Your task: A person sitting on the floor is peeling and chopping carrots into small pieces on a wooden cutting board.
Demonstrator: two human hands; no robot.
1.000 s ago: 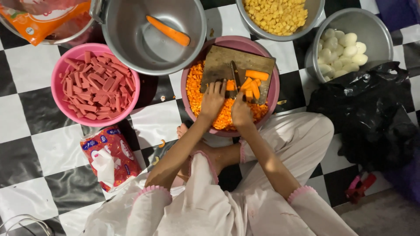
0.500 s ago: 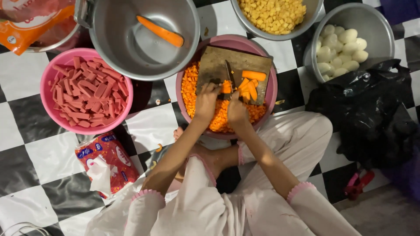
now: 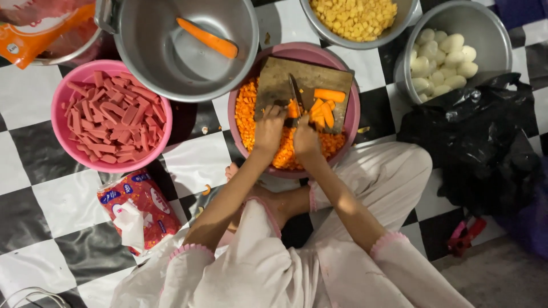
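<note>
Right hand is wrapped around the knife handle, blade pointing away from the person across the cutting board. Left hand sits just beside it, fingers curled down on the carrot piece at the blade; how firmly it grips, I cannot tell. The carrot sticks lie just right of the blade on the board, nearer the right hand, their long axes fanning out to the right, roughly crosswise to the blade.

The board rests across the rim of the pink basin, diced carrot heaped beneath it. From that basin: the steel pot with an orange spatula inside sits up and left, the pink bowl of sausage strips further left, the bowl of yellow cubes above, the pot of peeled eggs to the upper right, the black bag right.

Against half a second ago, both hands hold the same place at the board's near edge; the knife looks to have come down beside the sticks, and the sticks have barely shifted.
</note>
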